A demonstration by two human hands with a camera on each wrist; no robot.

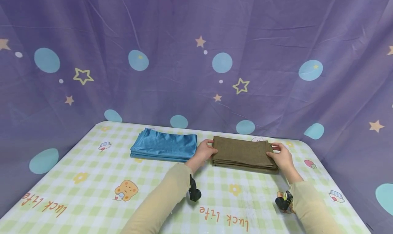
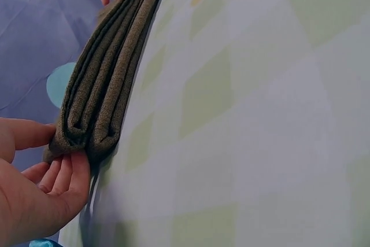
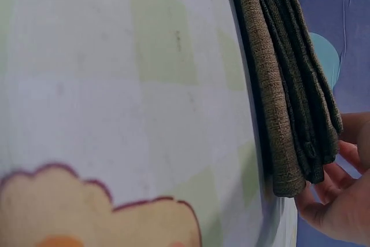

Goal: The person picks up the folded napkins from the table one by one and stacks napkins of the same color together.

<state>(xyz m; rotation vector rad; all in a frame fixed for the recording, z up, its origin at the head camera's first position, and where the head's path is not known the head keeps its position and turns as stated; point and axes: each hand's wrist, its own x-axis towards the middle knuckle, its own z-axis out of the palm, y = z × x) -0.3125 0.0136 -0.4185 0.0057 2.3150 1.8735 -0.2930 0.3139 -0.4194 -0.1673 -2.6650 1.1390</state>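
A brown folded cloth (image 1: pixel 241 152) lies in several layers at the back right of the table. My left hand (image 1: pixel 205 151) pinches its left end, thumb on the upper face and fingertips against the lower layers, as the left wrist view shows with the hand (image 2: pixel 46 180) at the folded edge. At the opposite end my right hand (image 1: pixel 281 156) pinches the stack, its thumb over the top. In the right wrist view the fingers (image 3: pixel 332 192) touch the ends of the layers. A shiny blue folded cloth (image 1: pixel 164 145) lies left of the brown one, close to my left hand.
A tablecloth (image 1: pixel 101 179) with green checks and printed cartoons covers the table. Behind it hangs a purple curtain (image 1: pixel 184 29) with stars and blue dots, close to the table's back edge. Black wrist cameras (image 1: pixel 194 189) sit below both hands.
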